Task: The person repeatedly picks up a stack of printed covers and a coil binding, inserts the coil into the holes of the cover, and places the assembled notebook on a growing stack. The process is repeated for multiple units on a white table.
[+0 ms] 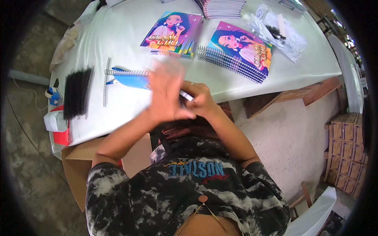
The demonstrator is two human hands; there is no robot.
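My left hand is blurred by motion over the near table edge, its fingers stretched upward and its thumb apart; I see nothing held in it. Close beside it, my right hand is closed on a small white tube-like thing with dark marks, partly covered by the fingers. Left of the hands lies a flat blue object with narrow pointed ends, its kind unclear. A loose spiral binding coil crosses it, and another coil lies upright to its left.
Black binding coils are bundled at the left. Illustrated spiral notebooks and a second stack sit farther back, near a clear plastic bag. A tape dispenser is at the left edge, a cardboard box below, stacked cartons at right.
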